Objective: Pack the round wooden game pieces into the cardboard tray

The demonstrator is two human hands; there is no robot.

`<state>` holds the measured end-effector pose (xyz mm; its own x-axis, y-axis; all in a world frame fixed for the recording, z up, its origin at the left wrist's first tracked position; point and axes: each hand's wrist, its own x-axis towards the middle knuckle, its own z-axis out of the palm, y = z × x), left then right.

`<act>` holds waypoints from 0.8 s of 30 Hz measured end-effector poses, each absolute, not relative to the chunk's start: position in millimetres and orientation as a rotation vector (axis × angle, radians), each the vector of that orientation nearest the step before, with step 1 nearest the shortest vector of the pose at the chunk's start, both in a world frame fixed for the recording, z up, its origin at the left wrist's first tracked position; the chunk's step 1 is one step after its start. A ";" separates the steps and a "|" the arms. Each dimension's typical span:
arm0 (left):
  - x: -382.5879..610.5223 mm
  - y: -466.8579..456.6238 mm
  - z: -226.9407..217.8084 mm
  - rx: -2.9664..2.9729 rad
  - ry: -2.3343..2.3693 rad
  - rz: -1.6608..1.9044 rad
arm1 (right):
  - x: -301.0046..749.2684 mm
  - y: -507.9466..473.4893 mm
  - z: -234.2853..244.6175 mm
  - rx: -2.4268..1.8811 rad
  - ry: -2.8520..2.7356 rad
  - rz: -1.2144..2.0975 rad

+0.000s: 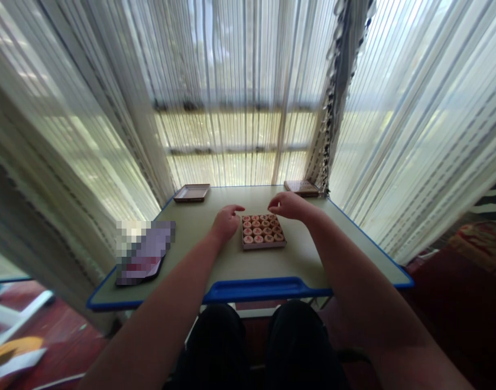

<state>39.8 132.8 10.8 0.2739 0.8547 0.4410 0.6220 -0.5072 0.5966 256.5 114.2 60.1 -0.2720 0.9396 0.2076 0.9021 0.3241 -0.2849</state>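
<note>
A shallow box [265,246] filled with rows of round Chinese chess pieces [257,231], marked in red and dark characters, lies on the table in front of me. At its left side is my left hand [227,222], the index finger stretched out over the far left corner and the other fingers loosely curled. My right hand [287,206] hovers at the far right corner with its fingers bent downward and apart. Nothing shows in either hand, and the right fingertips partly hide the corner pieces.
A box lid or tray [191,193] lies at the table's far left corner. A flat wooden-looking box [301,188] is at the far right. On the left edge rests a blurred-out flat object [148,254]. The pale table [227,268] has a blue rim; curtains [240,130] hang behind it.
</note>
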 end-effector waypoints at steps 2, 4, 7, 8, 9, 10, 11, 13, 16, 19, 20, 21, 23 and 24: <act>42.0 131.3 9.2 2.181 1.321 1.010 | 262.0 117.3 58.4 -1.739 -2.194 -0.018; 42.3 128.2 7.3 2.183 1.262 0.906 | 265.0 119.4 55.6 -1.854 -2.193 -0.030; 38.8 121.9 5.6 2.322 1.153 0.737 | 266.1 119.0 53.0 -1.955 -2.262 0.087; 37.2 119.9 5.7 2.372 1.125 0.683 | 266.3 118.0 53.3 -1.967 -2.283 0.128; 35.8 118.1 6.2 2.406 1.108 0.634 | 266.8 116.6 54.3 -1.974 -2.298 0.166; 34.7 116.6 7.0 2.425 1.099 0.594 | 267.5 115.1 55.9 -1.977 -2.308 0.208; 34.1 115.4 8.0 2.438 1.092 0.561 | 268.3 113.6 57.8 -1.969 -2.315 0.257; 34.1 113.9 10.1 2.459 1.085 0.522 | 270.0 111.1 62.0 -1.893 -2.321 0.356; 35.7 113.3 11.6 2.478 1.095 0.531 | 268.9 109.4 65.6 -1.678 -2.353 0.435; 36.6 113.7 11.5 2.488 1.107 0.551 | 262.6 109.8 63.7 -1.563 -2.389 0.448; 36.7 113.9 11.4 2.496 1.104 0.549 | 260.1 110.2 62.2 -1.571 -2.386 0.459; 36.6 114.1 11.3 2.506 1.098 0.544 | 257.8 110.7 60.5 -1.591 -2.378 0.483; 36.5 114.5 11.4 2.522 1.087 0.539 | 254.3 111.8 57.1 -1.629 -2.357 0.554; 36.4 114.7 11.5 2.525 1.087 0.537 | 253.3 112.2 55.8 -1.638 -2.348 0.589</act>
<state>36.4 114.7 11.5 0.6363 0.7434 0.2061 0.6152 -0.6501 0.4459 253.3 112.2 55.8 -0.3558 0.9333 -0.0489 0.8458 0.2993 -0.4417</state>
